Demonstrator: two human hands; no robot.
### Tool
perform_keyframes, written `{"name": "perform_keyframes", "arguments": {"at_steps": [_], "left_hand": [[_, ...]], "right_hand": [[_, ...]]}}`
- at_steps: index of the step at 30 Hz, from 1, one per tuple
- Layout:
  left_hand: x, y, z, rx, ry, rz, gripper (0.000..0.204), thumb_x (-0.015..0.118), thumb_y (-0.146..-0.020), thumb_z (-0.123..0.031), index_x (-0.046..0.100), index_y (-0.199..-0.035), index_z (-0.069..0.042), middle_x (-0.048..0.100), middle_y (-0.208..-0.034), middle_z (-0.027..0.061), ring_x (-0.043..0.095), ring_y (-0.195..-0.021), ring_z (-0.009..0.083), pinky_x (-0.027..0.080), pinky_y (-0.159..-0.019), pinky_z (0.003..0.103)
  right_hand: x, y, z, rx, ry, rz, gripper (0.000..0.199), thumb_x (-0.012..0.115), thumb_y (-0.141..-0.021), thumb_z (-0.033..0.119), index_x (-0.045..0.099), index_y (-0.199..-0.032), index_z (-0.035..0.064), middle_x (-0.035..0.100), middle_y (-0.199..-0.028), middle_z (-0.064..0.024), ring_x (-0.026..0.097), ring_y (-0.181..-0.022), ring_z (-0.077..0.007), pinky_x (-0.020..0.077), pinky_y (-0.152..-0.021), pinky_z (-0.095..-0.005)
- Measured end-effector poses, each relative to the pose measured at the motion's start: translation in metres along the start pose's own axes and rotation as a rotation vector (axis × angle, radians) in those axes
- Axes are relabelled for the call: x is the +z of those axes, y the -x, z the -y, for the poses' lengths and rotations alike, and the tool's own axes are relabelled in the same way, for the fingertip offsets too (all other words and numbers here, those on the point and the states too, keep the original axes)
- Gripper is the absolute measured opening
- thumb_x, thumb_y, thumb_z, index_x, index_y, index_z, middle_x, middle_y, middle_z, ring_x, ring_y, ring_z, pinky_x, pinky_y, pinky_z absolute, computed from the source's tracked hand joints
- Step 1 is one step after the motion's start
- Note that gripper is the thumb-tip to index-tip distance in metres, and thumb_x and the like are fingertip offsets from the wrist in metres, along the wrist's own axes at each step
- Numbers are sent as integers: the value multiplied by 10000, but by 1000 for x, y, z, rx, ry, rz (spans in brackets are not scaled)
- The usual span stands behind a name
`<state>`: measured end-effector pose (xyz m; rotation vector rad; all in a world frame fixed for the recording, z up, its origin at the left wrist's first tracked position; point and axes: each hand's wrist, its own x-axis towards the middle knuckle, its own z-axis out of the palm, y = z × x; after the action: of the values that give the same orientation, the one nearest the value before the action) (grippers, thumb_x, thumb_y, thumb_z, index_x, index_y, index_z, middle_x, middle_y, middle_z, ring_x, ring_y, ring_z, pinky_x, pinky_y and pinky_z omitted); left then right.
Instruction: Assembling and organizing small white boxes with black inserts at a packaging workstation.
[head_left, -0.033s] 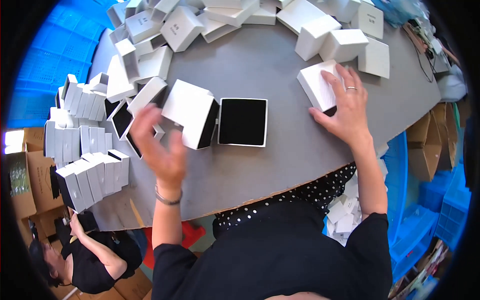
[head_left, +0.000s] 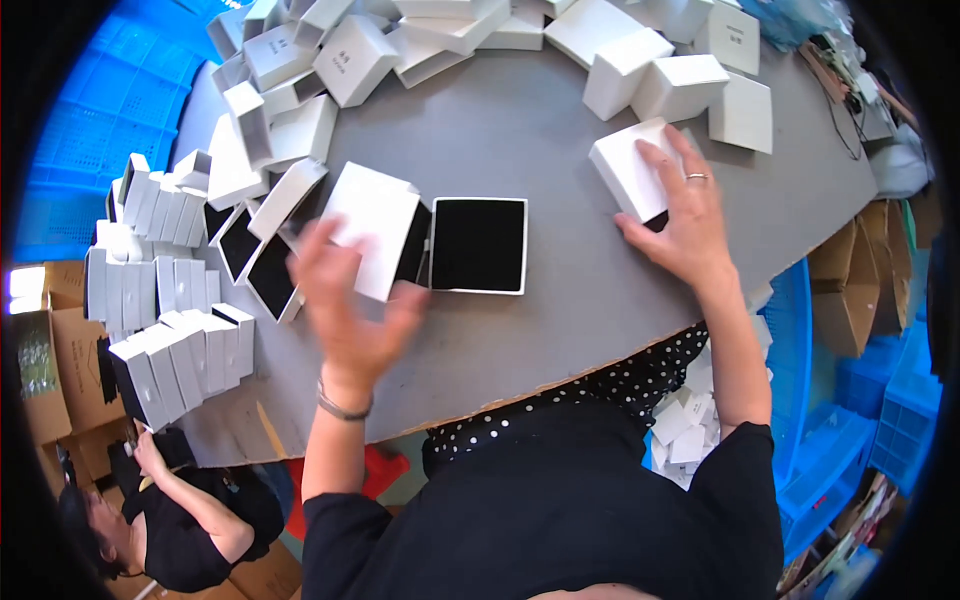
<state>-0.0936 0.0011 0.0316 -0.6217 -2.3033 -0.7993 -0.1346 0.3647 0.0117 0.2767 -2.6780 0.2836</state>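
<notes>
My right hand point(head_left: 680, 215) grips a white box point(head_left: 630, 170) on the right of the table, fingers over its top and thumb at its near corner. A dark strip shows at that box's near edge, by the thumb. My left hand point(head_left: 350, 320), a little blurred, is open with fingers apart, over the near left side of a white box point(head_left: 375, 215) with a dark side. Whether it touches that box I cannot tell. Just right of it lies a square white box part point(head_left: 478, 247) with a black inside facing up.
Loose white boxes point(head_left: 355, 62) pile along the far edge, more point(head_left: 655, 80) at the far right. Rows of upright white boxes point(head_left: 185, 355) stand at the left. Blue crates point(head_left: 110, 120) are beyond the left edge. Another person point(head_left: 190, 510) is at the lower left.
My left hand has moved right, from beside the loose boxes to over the white box in the middle. My right hand stays on its box; the whole view has shifted slightly.
</notes>
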Motion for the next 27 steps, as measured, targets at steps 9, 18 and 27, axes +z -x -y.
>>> {"name": "perform_keyframes", "arguments": {"at_steps": [9,18,27], "left_hand": [[-1,-2,1,-74,-476,-3,363,781,-828,-146,712,-1179,-83,582,-1399,115,428,-1379,375,306,-1158,510],[50,-15,-35,-71,-158,579,887,891,-688,-218,497,-1470,-82,382,-1561,207,300,-1492,419,293,-1193,525],[39,0,-46,-149,-91,585,889,934,-612,-219,531,-1401,-143,420,-1428,220,444,-1284,430,440,-1065,503]], "right_hand": [[-34,19,-30,485,-1105,204,415,597,-951,335,663,-1214,21,679,-1004,-54,612,-969,-127,503,-861,-325],[-49,25,-17,169,-200,302,438,665,-818,185,684,-1246,98,657,-1230,-193,667,-1054,-364,540,-902,-449],[-53,21,19,-334,-237,475,916,928,-510,345,612,-1360,213,421,-1540,-147,351,-1439,-403,357,-1122,-516]]}}
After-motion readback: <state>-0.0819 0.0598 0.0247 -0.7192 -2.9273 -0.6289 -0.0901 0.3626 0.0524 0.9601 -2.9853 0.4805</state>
